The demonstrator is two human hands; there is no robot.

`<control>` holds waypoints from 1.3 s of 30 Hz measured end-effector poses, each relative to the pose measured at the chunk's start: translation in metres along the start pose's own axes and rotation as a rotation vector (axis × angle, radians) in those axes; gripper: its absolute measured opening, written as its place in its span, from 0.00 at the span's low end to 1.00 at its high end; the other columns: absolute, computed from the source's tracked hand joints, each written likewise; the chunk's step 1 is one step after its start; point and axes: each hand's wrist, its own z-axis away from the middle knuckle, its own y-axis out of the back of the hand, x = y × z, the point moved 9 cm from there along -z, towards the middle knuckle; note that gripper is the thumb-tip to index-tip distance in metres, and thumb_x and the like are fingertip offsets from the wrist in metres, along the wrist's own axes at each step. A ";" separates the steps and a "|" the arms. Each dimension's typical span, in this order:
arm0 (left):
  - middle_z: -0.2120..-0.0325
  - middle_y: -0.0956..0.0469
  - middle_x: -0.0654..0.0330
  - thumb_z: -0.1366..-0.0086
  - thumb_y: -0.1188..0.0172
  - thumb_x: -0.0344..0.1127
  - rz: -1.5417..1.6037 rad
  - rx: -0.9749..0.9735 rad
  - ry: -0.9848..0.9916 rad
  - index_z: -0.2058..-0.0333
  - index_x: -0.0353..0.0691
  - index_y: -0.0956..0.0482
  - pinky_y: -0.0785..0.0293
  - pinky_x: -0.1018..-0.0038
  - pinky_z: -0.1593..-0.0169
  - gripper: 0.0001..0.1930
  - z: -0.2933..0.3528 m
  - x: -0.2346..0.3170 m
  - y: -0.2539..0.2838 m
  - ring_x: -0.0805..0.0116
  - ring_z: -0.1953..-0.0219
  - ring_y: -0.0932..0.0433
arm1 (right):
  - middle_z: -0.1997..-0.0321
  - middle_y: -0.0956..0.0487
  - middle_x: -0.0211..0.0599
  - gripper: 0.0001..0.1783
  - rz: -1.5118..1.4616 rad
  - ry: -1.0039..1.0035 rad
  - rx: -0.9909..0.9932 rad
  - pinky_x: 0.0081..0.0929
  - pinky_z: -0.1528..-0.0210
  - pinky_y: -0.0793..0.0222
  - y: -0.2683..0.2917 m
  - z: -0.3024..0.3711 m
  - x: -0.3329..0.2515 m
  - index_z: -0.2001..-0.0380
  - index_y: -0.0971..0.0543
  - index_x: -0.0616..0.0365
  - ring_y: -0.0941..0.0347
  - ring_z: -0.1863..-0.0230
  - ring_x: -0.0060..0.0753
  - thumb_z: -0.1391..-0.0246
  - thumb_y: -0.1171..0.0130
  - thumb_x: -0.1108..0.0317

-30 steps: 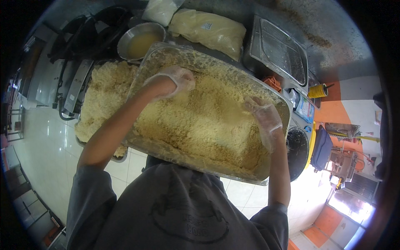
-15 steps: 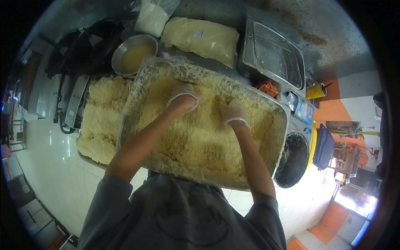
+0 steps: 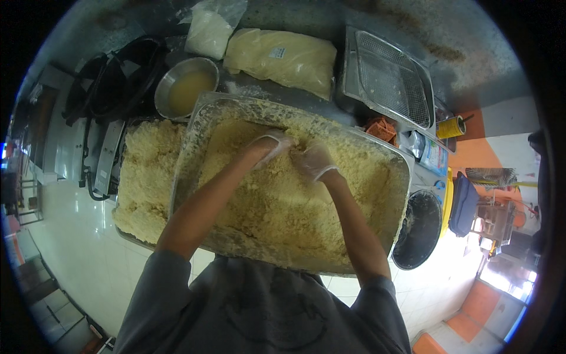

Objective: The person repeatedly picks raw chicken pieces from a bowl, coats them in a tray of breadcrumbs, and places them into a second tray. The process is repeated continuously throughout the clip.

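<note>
A deep metal tray (image 3: 407, 194) holds a crumbly yellow mixture (image 3: 277, 218), heaped unevenly. My left hand (image 3: 274, 146), in a clear plastic glove, is at the far middle of the tray with its fingers curled toward the right, into the crumbs. Close beside it, my right hand (image 3: 314, 161), gloved the same way, curls its fingers leftward in the mixture. Some crumbs show between the two hands, their fingertips nearly meeting. Motion blur and the crumbs partly hide the fingers.
A second tray heaped with pale crumbly mixture (image 3: 147, 177) sits left. Behind stand a bowl of yellowish liquid (image 3: 190, 91), a bag of white powder (image 3: 209, 38), a large bag of pale powder (image 3: 280, 62) and a wire basket (image 3: 392, 76). A black bucket (image 3: 418, 230) is at right.
My hands have come together: the left moved right, the right moved left and slightly away from me. The mixture between them is now rougher and heaped up.
</note>
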 end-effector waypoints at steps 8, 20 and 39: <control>0.52 0.22 0.39 0.33 0.45 0.55 -0.295 0.321 -0.208 0.57 0.27 0.21 0.28 0.52 0.46 0.28 0.033 0.030 0.016 0.42 0.54 0.21 | 0.57 0.19 0.44 0.18 0.470 0.169 -0.058 0.39 0.50 0.28 0.040 0.020 -0.051 0.55 0.20 0.58 0.23 0.56 0.42 0.40 0.41 0.55; 0.27 0.53 0.49 0.28 0.71 0.66 -1.397 0.150 -0.660 0.28 0.36 0.56 0.63 0.57 0.24 0.43 0.086 0.036 -0.096 0.55 0.26 0.52 | 0.44 0.22 0.45 0.28 0.295 0.386 0.010 0.31 0.48 0.22 0.082 0.094 -0.011 0.39 0.28 0.59 0.21 0.52 0.39 0.39 0.40 0.56; 0.27 0.51 0.50 0.33 0.71 0.74 -1.661 -0.224 -0.609 0.29 0.39 0.49 0.74 0.56 0.24 0.48 0.027 0.064 -0.173 0.55 0.25 0.57 | 0.62 0.19 0.58 0.15 -0.010 -0.268 0.370 0.40 0.58 0.26 0.134 0.126 0.039 0.56 0.19 0.60 0.21 0.61 0.58 0.42 0.39 0.63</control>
